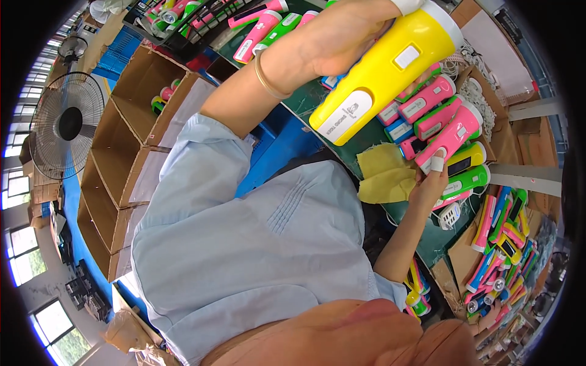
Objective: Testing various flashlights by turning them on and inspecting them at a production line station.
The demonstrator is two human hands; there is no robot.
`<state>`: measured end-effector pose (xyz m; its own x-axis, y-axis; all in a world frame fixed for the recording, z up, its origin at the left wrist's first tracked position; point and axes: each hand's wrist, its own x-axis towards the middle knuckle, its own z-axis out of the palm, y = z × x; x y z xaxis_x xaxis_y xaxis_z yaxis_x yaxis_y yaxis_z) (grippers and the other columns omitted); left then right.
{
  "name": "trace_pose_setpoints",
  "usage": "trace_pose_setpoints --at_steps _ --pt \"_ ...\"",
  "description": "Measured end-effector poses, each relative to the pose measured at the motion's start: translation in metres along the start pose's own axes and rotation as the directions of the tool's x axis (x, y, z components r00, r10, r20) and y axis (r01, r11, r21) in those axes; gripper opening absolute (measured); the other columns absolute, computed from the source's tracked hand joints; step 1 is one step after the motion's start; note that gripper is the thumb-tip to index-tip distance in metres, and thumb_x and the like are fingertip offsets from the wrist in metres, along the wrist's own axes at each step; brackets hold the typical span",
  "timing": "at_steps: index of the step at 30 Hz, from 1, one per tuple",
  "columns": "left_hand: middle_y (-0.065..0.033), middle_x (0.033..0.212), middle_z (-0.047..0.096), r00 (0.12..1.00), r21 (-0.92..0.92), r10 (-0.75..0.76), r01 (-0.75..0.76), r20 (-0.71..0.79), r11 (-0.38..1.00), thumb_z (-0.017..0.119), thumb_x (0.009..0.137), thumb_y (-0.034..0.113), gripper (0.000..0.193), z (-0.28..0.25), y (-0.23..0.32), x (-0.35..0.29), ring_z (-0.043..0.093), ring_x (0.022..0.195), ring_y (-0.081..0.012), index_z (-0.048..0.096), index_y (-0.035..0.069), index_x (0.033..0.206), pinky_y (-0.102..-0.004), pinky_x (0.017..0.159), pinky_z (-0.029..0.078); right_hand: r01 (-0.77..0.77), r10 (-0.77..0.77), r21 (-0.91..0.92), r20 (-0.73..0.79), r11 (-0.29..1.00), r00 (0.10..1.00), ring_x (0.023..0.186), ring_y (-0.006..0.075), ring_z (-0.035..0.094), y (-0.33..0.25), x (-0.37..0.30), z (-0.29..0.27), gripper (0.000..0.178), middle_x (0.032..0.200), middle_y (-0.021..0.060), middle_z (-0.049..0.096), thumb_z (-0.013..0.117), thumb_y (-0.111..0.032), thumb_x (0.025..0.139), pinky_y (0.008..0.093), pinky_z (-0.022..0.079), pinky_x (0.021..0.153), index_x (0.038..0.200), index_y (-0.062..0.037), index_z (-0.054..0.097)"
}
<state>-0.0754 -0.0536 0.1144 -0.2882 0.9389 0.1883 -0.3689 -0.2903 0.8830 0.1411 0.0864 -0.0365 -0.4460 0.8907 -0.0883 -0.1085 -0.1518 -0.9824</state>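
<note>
Close to the camera, my left hand (348, 39) is closed around a yellow flashlight (384, 73) with a white head ring and white side panel. Part of that hand lies behind the flashlight. My right hand (427, 186), with white tape on its thumb, grips the lower end of a pink flashlight (453, 135) at the bench. Several pink, green and blue flashlights lie in a row beyond it. A yellow-and-black flashlight (465, 160) and a green flashlight (467, 181) are just beside my right hand. A yellow cloth (384, 174) lies to its left.
An open cardboard box with compartments (116, 158) stands at left, near a black fan (67, 125). A black wire basket (183, 36) of flashlights is at the top. At right are white cords (479, 104), a white power strip (450, 216) and a carton (461, 259) beside heaped flashlights.
</note>
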Motion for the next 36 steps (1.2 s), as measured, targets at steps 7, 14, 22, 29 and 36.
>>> trace_pose_setpoints --at_steps 7,14,22,29,36 --pt "-0.018 0.098 0.058 0.923 -0.289 -0.101 0.219 0.371 0.932 0.034 0.094 0.043 0.056 -0.015 -0.004 0.004 0.061 0.079 -0.0251 0.045 -0.008 0.113 -0.0366 0.067 0.052 -0.014 0.013 0.04 0.016 0.999 1.0 0.048 0.0042 0.04 0.003 0.0 0.001 0.023 0.066 -0.001 0.052 0.061 -0.027 0.086 0.0191 0.026 0.04 0.089 -0.0052 0.054" --pt "-0.0172 0.096 0.058 0.978 -0.184 -0.123 0.154 0.168 0.971 0.038 0.092 0.046 0.059 -0.009 -0.002 0.005 0.061 0.08 -0.0239 0.045 -0.008 0.113 -0.0365 0.068 0.052 -0.027 0.026 0.046 0.02 0.999 0.999 0.048 0.0042 0.041 0.008 0.003 -0.001 0.023 0.067 -0.0011 0.053 0.061 -0.027 0.086 0.0189 0.026 0.04 0.09 -0.0052 0.054" --pt "-0.0154 0.092 0.059 0.998 -0.069 -0.002 0.007 0.07 0.998 0.061 0.08 0.019 0.04 -0.005 -0.018 0.005 0.062 0.067 -0.0248 0.048 -0.006 0.108 -0.0347 0.059 0.054 -0.023 0.023 0.028 0.009 0.999 1.0 0.048 0.0045 0.041 0.003 -0.003 -0.004 0.025 0.066 -0.0006 0.053 0.061 -0.029 0.085 0.0195 0.026 0.04 0.089 -0.0045 0.055" --pt "-0.015 0.085 0.061 0.96 -0.064 -0.262 0.269 0.101 0.961 0.052 0.089 0.037 0.044 0.083 -0.082 0.048 0.063 0.072 -0.0229 0.048 -0.001 0.109 -0.0331 0.064 0.053 -0.006 -0.003 -0.268 -0.031 0.963 1.0 0.066 0.0075 0.053 0.059 0.018 -0.007 0.02 0.077 0.0008 0.058 0.057 -0.021 0.086 0.0225 0.041 0.055 0.097 -0.0044 0.059" --pt "-0.0137 0.094 0.06 0.857 0.008 -0.198 0.221 0.476 0.975 0.055 0.084 0.016 0.037 0.17 -0.141 0.073 0.062 0.08 -0.0209 0.046 -0.005 0.113 -0.0317 0.07 0.053 0.187 -0.253 -0.315 -0.182 0.93 0.95 0.073 0.0129 0.052 0.075 0.021 0.005 0.03 0.082 0.0043 0.055 0.061 -0.022 0.083 0.0261 0.042 0.06 0.104 -0.0021 0.053"
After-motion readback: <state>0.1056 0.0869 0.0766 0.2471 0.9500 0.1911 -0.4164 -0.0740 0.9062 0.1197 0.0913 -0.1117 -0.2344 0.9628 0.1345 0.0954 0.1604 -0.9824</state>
